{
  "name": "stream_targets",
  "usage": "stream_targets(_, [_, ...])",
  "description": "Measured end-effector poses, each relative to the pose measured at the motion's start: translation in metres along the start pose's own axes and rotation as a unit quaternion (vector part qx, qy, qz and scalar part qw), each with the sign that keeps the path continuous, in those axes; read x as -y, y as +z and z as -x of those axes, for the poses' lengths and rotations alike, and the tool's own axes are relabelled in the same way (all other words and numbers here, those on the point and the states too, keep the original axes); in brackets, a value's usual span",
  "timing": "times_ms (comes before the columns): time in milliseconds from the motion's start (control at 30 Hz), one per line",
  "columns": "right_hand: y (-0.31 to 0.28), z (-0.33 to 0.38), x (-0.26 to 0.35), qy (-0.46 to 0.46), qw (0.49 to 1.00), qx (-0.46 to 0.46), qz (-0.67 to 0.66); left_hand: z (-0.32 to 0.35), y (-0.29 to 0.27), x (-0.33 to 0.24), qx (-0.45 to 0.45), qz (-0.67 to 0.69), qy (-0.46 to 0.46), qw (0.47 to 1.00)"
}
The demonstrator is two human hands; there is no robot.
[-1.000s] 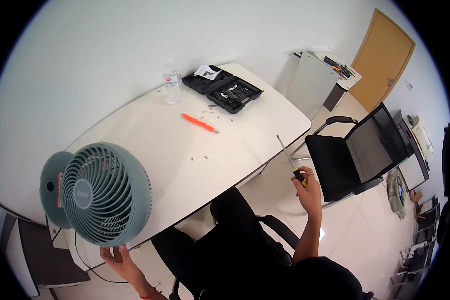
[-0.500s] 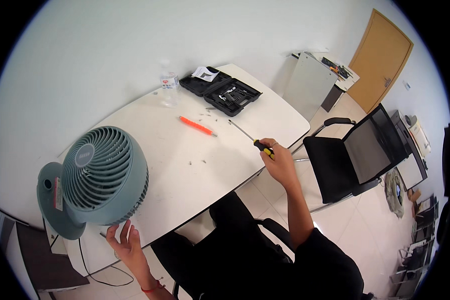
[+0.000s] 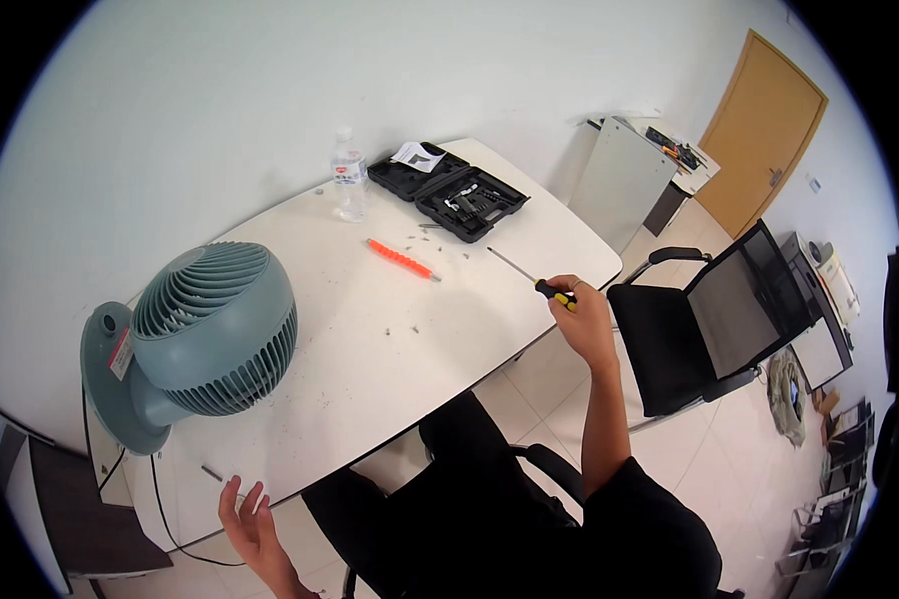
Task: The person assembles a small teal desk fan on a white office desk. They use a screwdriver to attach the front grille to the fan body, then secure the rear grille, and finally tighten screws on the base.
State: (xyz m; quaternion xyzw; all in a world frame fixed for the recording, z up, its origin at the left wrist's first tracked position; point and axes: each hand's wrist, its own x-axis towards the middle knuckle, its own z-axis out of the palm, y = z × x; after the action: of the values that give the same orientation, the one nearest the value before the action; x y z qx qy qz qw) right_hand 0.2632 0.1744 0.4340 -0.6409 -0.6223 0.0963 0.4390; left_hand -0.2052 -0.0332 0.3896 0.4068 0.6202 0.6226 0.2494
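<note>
round grey-green plastic fan point(image 3: 215, 334) sat untouched, left end of white tabletop point(image 3: 449, 339).
right hand point(image 3: 583, 319) gripped a slim black-and-yellow-handled screwdriver point(image 3: 543, 288) by the near edge; left hand point(image 3: 254, 531) was spread, empty, apart from fan. judged: tool at the ready; bringing tip to fan called for crossing mostly open tabletop, short of the orange ribbed rod point(image 3: 402, 260).

Grey-green fan point(image 3: 220, 339), black-and-yellow screwdriver point(image 3: 554, 293), orange rod point(image 3: 402, 260), white table point(image 3: 370, 379)

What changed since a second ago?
The left hand came off the fan, whose grille swung from facing the person toward the wall. The right hand moved left and forward, bringing the screwdriver over the table. Bottle, case and orange rod stayed put.
</note>
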Motion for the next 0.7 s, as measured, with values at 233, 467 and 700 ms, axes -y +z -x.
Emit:
stream_targets(233, [-0.010, 0.012, -0.001, 0.082, 0.995, 0.023, -0.053, 0.012, -0.003, 0.023, 0.030, 0.002, 0.004, 1.000])
stream_targets(467, [0.015, 0.018, -0.001, 0.036, 0.998, -0.035, -0.048, 0.008, 0.025, 0.046, 0.065, -0.140, 0.143, 0.978])
stream_targets(700, [0.031, 0.026, -0.004, 0.073, 0.993, -0.058, -0.070, 0.010, 0.045, 0.048, 0.035, -0.269, 0.172, 0.947])
